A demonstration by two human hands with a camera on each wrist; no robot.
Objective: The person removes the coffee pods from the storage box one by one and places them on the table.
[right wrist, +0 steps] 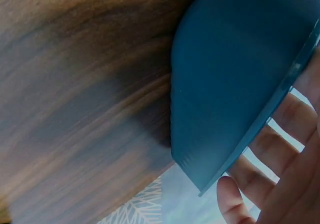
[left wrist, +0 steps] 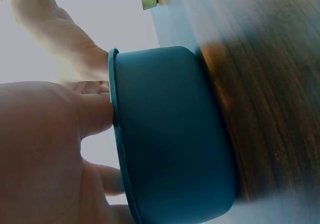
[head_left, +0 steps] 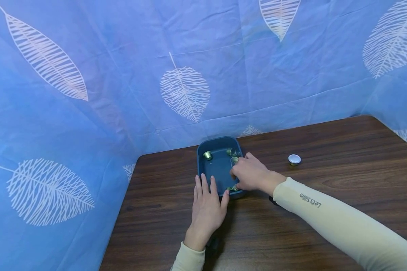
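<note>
A dark teal bin [head_left: 218, 143] with a rounded rim stands on the table, with several green-gold coffee capsules inside. One capsule [head_left: 207, 155] lies by its far left side; another capsule [head_left: 231, 151] lies at the right wall. My right hand [head_left: 252, 173] reaches over the right rim, fingers bent down into the bin among the capsules. The bin wall [right wrist: 235, 68] hides those fingertips in the right wrist view, so I cannot tell whether they pinch a capsule. At the near left corner, my left hand [head_left: 206, 210] rests on the rim, fingers extended and spread.
A single capsule [head_left: 294, 160] with a white lid sits upside-up on the brown wooden table [head_left: 342, 165], right of the bin. Behind the table's back edge hangs a blue cloth [head_left: 129, 45] printed with white leaves.
</note>
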